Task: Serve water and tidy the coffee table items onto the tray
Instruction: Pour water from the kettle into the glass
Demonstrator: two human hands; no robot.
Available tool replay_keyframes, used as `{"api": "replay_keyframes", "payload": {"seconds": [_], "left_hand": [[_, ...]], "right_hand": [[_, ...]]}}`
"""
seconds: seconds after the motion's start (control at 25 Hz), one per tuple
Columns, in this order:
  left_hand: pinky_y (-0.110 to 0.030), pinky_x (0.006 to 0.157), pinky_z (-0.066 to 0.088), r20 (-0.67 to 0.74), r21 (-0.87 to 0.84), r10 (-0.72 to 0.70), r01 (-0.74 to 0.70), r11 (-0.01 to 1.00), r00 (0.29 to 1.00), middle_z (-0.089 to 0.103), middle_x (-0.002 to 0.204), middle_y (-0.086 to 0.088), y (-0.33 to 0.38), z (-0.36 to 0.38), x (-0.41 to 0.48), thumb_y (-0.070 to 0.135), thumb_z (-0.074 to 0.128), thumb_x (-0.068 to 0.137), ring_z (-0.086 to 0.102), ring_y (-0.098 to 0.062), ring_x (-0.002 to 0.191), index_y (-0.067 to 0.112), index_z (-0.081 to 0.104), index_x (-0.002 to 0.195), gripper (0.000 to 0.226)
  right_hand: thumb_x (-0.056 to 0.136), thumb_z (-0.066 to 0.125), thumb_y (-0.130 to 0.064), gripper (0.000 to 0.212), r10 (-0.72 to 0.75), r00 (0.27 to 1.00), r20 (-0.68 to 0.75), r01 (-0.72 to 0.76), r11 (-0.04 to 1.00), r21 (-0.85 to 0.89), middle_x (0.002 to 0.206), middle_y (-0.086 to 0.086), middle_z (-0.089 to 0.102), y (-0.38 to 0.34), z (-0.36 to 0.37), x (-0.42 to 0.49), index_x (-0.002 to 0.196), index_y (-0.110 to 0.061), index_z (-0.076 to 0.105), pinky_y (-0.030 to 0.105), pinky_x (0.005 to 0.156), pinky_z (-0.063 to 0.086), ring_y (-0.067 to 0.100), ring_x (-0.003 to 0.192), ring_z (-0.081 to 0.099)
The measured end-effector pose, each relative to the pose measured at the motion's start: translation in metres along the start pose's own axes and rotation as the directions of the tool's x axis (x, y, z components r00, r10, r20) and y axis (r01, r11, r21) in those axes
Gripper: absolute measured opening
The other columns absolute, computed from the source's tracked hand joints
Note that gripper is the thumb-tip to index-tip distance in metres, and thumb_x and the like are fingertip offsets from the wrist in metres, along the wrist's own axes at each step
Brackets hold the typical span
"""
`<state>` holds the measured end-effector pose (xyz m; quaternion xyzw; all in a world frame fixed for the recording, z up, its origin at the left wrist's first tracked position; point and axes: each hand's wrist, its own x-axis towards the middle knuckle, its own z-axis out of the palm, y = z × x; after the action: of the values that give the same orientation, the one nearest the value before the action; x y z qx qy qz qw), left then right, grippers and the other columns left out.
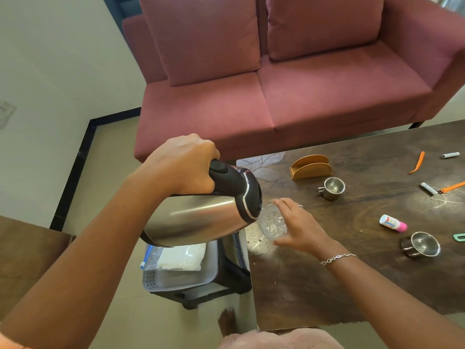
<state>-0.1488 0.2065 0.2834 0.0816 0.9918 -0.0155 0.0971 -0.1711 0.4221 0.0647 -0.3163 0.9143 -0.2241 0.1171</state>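
while gripped by the left hand (185, 163), kettle (201, 217) tilts.

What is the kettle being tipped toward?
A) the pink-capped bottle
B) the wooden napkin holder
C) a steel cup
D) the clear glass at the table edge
D: the kettle, gripped by the left hand, leans its spout end over the clear glass, with the right hand against the glass.

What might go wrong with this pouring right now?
1. The glass stands near the table edge; a nudge from the tilted kettle might tip it to the floor.
2. The right hand lies beside the glass, close to the kettle's pouring end; water missing the rim may splash it.
3. The left hand alone carries the kettle, so its aim may waver.
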Motion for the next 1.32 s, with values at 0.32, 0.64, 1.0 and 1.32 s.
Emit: {"api": "replay_keyframes", "payload": {"seconds": [0.32,0.64,1.0,1.32], "left_hand": [[-0.022,0.044,0.033,0.038,0.003,-0.013,0.013,1.0,0.999,0.045,0.048,0.002,0.001,0.001,0.0,0.01,0.059,0.06,0.045,-0.021,0.048,0.023,0.042,0.05,0.024],[-0.022,0.044,0.031,0.033,0.0,-0.012,0.012,1.0,0.999,0.043,0.046,0.0,0.003,-0.001,-0.001,0.01,0.058,0.059,0.043,-0.024,0.047,0.021,0.041,0.048,0.024],[-0.022,0.043,0.029,0.014,0.005,-0.008,0.007,1.0,1.0,0.043,0.046,-0.001,0.007,-0.006,-0.003,0.009,0.058,0.057,0.04,-0.023,0.044,0.02,0.039,0.046,0.024],[-0.024,0.043,0.032,0.029,0.003,-0.02,0.02,1.0,0.999,0.043,0.046,-0.002,0.01,-0.009,-0.004,0.009,0.057,0.058,0.041,-0.023,0.045,0.018,0.041,0.047,0.02]], "right_hand": [[0.062,0.077,-0.032,0.094,0.007,1.0,0.009,-0.007,1.0,0.001,0.136,0.005,0.041,0.002,0.003,-0.001,0.14,-0.008,0.03,0.025,0.089,0.044,0.02,0.116,0.047],[0.062,0.077,-0.031,0.096,0.023,1.0,0.021,-0.023,1.0,-0.006,0.135,0.006,0.041,0.003,0.007,-0.005,0.141,-0.008,0.028,0.028,0.088,0.046,0.021,0.113,0.049],[0.062,0.077,-0.032,0.095,0.028,0.999,0.018,-0.028,1.0,0.006,0.136,0.005,0.04,0.006,0.011,-0.008,0.14,-0.008,0.029,0.027,0.087,0.045,0.021,0.113,0.05],[0.061,0.079,-0.032,0.097,0.029,0.999,0.018,-0.03,0.999,0.014,0.135,0.006,0.04,0.008,0.013,-0.008,0.14,-0.007,0.029,0.028,0.087,0.045,0.022,0.111,0.051]]}}
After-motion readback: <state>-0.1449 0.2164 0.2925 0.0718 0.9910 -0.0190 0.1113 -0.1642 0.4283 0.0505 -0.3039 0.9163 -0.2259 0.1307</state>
